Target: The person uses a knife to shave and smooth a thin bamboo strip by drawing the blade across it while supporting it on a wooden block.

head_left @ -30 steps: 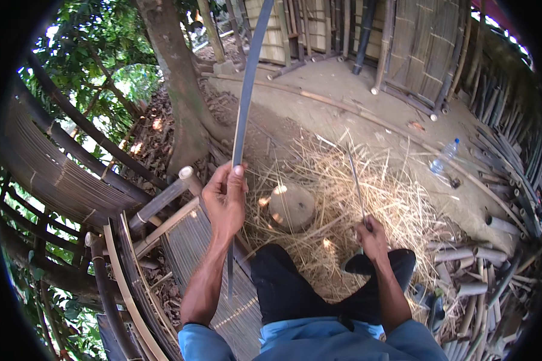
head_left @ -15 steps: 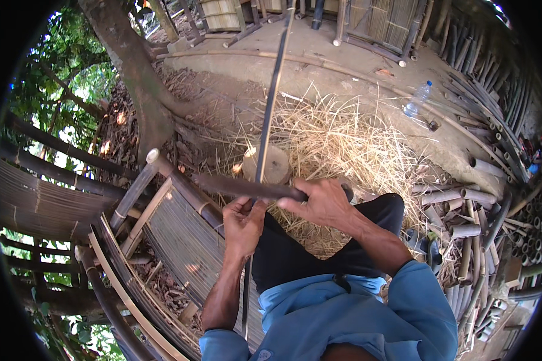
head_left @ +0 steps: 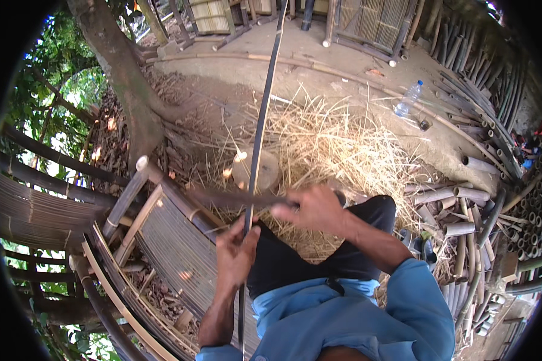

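Observation:
A long, dark bamboo strip [head_left: 262, 114] runs from beside my left arm up and away past the top of the view. My left hand [head_left: 237, 243] grips it with thumb and fingers, a little above my lap. My right hand [head_left: 315, 210] is closed round the handle of a large knife, slightly smeared by motion. The knife's dark blade [head_left: 229, 197] points left and lies across the strip just beyond my left fingers. Beyond the blade a round wood block [head_left: 256, 170] stands on the ground behind the strip.
Pale bamboo shavings [head_left: 337, 141] are heaped in front of me. A slatted bamboo bench [head_left: 180, 240] stands at my left, near a tree trunk [head_left: 123, 72]. Cut bamboo tubes [head_left: 461, 228] lie at the right. A plastic bottle [head_left: 408, 99] stands farther off.
The blade has come slightly nearer along the strip, and my right hand has lowered a little. My left hand keeps its grip. The whole view has shifted slightly.

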Action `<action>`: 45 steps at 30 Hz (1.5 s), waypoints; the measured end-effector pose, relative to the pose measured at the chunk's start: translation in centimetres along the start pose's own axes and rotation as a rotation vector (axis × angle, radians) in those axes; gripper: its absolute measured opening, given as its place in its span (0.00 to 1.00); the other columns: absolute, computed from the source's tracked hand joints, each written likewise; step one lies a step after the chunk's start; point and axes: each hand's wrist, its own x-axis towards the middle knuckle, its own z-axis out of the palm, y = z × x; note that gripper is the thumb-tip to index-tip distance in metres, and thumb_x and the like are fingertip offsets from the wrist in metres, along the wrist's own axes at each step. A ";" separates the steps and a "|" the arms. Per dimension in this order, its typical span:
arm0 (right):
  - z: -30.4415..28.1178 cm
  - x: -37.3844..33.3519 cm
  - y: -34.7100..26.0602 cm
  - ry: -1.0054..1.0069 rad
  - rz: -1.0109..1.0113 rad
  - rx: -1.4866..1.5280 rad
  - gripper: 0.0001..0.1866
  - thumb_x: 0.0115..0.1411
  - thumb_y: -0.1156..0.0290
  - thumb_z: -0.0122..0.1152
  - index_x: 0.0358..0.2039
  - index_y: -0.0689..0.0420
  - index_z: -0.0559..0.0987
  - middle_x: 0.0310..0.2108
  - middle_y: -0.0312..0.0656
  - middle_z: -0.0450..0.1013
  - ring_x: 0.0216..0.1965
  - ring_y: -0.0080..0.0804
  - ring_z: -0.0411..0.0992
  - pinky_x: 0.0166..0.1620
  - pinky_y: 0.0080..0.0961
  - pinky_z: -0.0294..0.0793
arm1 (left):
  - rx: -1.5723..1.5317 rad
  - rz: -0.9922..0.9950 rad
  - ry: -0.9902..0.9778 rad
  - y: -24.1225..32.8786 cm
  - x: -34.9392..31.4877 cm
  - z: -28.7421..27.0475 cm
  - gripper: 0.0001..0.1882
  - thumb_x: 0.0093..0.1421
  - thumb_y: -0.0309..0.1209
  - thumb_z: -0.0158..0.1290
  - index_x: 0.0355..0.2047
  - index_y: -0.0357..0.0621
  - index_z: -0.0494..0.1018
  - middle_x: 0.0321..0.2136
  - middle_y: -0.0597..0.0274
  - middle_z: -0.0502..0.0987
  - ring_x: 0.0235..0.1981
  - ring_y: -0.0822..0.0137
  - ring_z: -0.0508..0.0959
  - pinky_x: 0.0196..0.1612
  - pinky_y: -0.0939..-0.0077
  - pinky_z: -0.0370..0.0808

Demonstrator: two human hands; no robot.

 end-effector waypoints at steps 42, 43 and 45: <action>-7.1 9.2 13.4 0.066 0.466 -0.066 0.50 0.63 0.22 0.32 0.34 0.60 0.84 0.13 0.44 0.72 0.18 0.38 0.76 0.24 0.42 0.77 | 0.010 -0.264 -0.086 -0.7 -9.6 -3.4 0.14 0.68 0.29 0.56 0.51 0.35 0.77 0.17 0.74 0.69 0.15 0.84 0.64 0.16 0.85 0.58; -8.2 10.2 16.4 0.179 0.525 -0.098 0.50 0.62 0.22 0.31 0.35 0.60 0.84 0.13 0.44 0.72 0.19 0.37 0.77 0.24 0.41 0.76 | 0.043 -0.314 -0.085 -0.7 -11.1 -4.1 0.14 0.68 0.29 0.56 0.50 0.35 0.78 0.17 0.74 0.69 0.15 0.84 0.64 0.16 0.84 0.58; -9.9 10.9 19.0 0.181 0.603 -0.149 0.53 0.61 0.20 0.32 0.38 0.62 0.84 0.12 0.40 0.69 0.20 0.34 0.76 0.24 0.39 0.74 | -0.027 -0.434 -0.102 -0.6 -13.0 -4.8 0.13 0.68 0.30 0.56 0.49 0.35 0.78 0.17 0.73 0.69 0.15 0.83 0.65 0.16 0.84 0.59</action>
